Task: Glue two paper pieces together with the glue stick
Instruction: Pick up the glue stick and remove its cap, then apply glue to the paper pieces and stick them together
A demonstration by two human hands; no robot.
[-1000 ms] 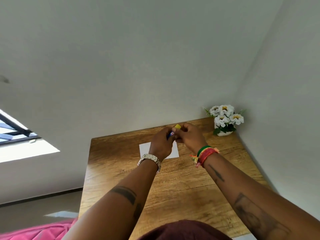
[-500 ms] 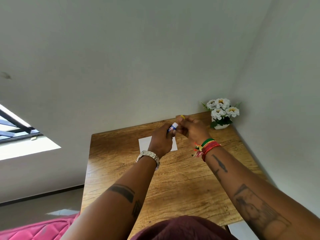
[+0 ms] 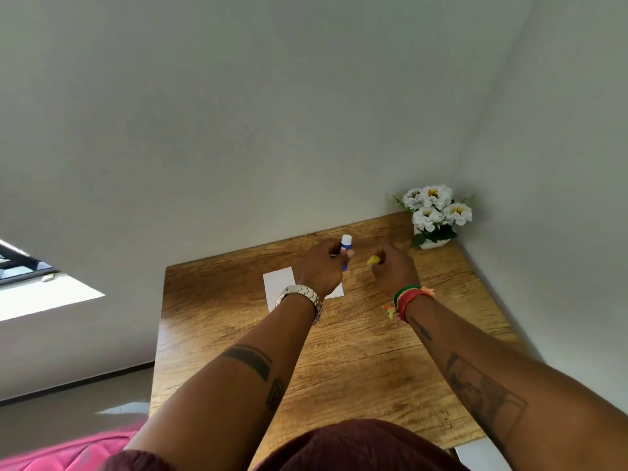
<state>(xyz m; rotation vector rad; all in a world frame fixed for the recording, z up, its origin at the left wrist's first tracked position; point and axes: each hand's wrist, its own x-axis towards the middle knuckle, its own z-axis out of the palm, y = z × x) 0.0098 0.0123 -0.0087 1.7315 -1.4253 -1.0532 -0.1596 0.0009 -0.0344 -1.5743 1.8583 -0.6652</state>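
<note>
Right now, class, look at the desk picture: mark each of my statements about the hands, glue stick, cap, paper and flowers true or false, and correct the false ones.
1. The left hand holds the glue stick. True.
2. The yellow cap is on the glue stick. False: it is off, in the right hand.
3. White paper lies on the wooden table under the left hand. True.
4. The flower pot stands at the table's near left corner. False: far right corner, by the walls.

White flowers [image 3: 436,207] in a white pot [image 3: 431,243] stand at the wooden table's [image 3: 356,362] far right corner.
</note>
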